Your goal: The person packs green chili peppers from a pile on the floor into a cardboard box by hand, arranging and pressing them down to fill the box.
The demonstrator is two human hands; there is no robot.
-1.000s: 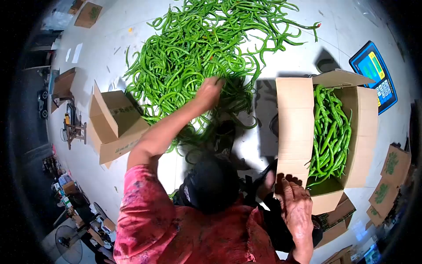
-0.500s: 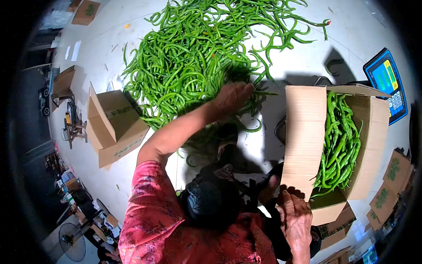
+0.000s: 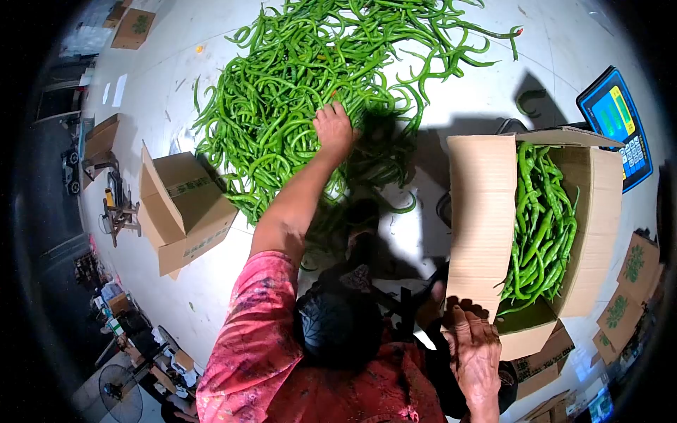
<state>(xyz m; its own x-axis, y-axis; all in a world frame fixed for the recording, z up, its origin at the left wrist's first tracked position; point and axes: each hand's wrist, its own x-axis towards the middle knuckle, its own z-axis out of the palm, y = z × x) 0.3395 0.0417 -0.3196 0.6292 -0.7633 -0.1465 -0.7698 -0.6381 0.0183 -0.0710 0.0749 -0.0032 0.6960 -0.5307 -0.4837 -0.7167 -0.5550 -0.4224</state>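
Right hand point(image 3: 474, 352) is placed at near edge of open carton point(image 3: 482, 218), fingers bent; grip cannot be told. Green peppers point(image 3: 541, 229) are heaped inside. Beyond, left hand point(image 3: 334, 130) is rested on pepper pile point(image 3: 300, 81) on floor point(image 3: 543, 60); any pinch is hidden.
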